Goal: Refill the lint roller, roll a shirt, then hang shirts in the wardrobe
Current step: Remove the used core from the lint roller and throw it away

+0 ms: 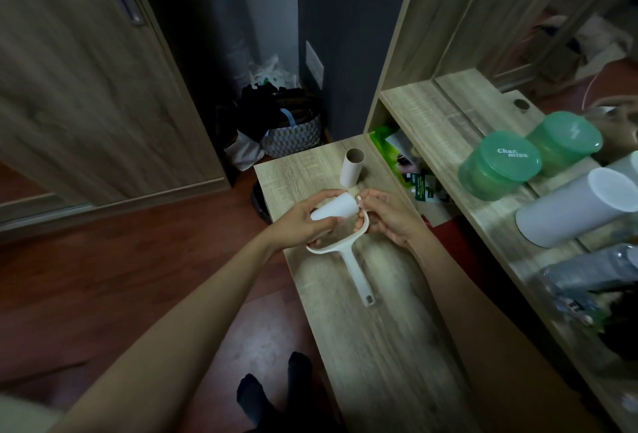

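The left hand (303, 223) is curling its fingers round a white refill roll (333, 210), holding it crosswise just above the fork of the lint roller (357, 270). The right hand (388, 218) is pinching the fork's far prong between thumb and bent fingers, right at the roll's outer end. The two hands are nearly touching, with the roll bridging them. Below the hands, the roller's handle is lying on the desk (386, 346) and pointing back toward the person.

Just beyond the fingertips, a bare cardboard core (353, 166) is standing upright on the desk. I take that to be the spent roll, already pulled off. So the refill step looks to be midway: the old core is out and the fresh roll is being lined up with the fork. Whether either end is seated yet I cannot tell, since the fingers are covering the joints.

Everything after that seems to be waiting. No shirt is showing anywhere near the hands, so the rolling and hanging have not begun. Well off to the left of the left hand, the wardrobe door (86, 87) is looking closed. To the right of the right hand, green jars (500, 166) and a white canister (580, 208) are sitting on a raised shelf.
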{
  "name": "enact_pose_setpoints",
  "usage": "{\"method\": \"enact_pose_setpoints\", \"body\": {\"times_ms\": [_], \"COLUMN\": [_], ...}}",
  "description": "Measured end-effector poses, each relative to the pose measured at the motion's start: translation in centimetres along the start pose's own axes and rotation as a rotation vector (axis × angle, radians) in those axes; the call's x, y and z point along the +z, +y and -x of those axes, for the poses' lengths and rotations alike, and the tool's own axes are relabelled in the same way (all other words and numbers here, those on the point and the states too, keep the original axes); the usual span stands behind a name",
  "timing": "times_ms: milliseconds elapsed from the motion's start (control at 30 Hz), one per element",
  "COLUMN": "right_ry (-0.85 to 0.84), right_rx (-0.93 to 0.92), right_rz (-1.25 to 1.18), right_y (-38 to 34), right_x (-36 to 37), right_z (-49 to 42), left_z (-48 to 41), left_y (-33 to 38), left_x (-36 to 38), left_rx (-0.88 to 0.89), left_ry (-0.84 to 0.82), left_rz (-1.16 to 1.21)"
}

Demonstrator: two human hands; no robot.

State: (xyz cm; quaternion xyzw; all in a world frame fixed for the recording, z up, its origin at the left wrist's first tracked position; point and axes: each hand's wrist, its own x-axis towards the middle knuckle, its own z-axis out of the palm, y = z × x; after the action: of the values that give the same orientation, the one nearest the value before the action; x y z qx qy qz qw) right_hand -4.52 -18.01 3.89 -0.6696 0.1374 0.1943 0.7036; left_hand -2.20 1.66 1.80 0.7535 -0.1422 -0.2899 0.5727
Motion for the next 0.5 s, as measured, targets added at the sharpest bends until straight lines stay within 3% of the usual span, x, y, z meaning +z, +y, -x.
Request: {"method": "enact_pose_setpoints", "body": {"times_ms": [167, 500], "right_ry": [-0.113, -0.189], "right_rx": [0.037, -0.031], "right_rz": [-0.07, 0.149], "right_y": [0.5, 0.5], "right_x": [-1.4, -1.9], "right_z": [0.0, 0.5], "left_z": [-0.2, 0.3], "left_y": [-0.1, -0.4], "left_x": [0.2, 0.9], "left_rx": [-0.025, -0.103], "left_ry": [-0.033, -0.139], "left_rz": [0.055, 0.186]}}
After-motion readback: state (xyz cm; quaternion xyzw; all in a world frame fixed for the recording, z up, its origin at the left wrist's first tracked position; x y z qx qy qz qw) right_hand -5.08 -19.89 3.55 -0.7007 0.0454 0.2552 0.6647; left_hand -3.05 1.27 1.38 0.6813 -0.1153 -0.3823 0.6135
